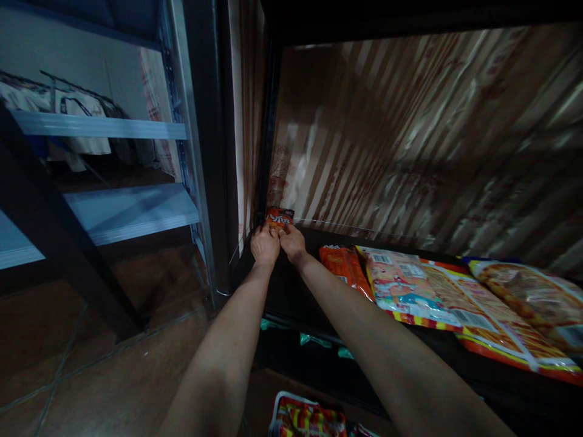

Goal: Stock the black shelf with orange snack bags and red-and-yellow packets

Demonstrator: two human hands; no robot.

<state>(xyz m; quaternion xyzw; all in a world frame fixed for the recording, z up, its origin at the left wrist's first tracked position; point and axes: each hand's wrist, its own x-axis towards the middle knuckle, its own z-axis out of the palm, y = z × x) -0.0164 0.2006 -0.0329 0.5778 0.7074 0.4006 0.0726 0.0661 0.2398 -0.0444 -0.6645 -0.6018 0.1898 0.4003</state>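
Observation:
Both of my arms reach forward to the back left corner of a dark shelf (296,291). My left hand (265,245) and my right hand (292,242) are side by side, fingers closed on a small orange snack packet (279,216) that stands against the striped back covering. The packet's lower part is hidden behind my fingers. Just right of my right wrist lies another orange packet (345,267) flat on the shelf.
Large colourful snack bags (410,285) (528,297) lie in a row along the shelf to the right. A striped brown covering (410,139) forms the back. A blue metal rack (122,209) stands to the left on a tiled floor. More packets (310,419) sit below.

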